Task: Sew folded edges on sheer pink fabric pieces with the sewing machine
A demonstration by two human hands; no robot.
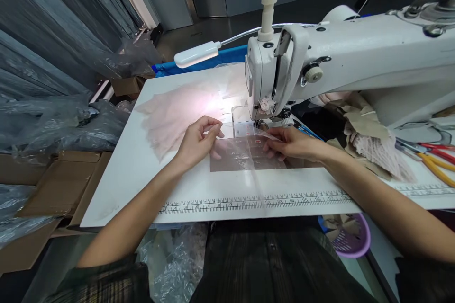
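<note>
A thin see-through strip of sheer fabric (269,134) stretches between my two hands in front of the needle area of a white sewing machine (261,75). My left hand (199,141) pinches its left end between thumb and fingertips, to the left of the presser foot (259,124). My right hand (293,144) has its fingers closed on the strip just right of and below the foot. Beneath both hands lies a shiny grey-brown plate (227,163) with small red-and-white marks near it. The fabric's exact outline is hard to make out.
Pale pink sheer fabric (174,111) spreads over the white table (128,184) at left, under a lit lamp (197,54). A printed ruler (249,202) runs along the front edge. Fabric scraps (369,128) and orange-handled scissors (435,165) lie right. Cardboard boxes (64,184) stand left.
</note>
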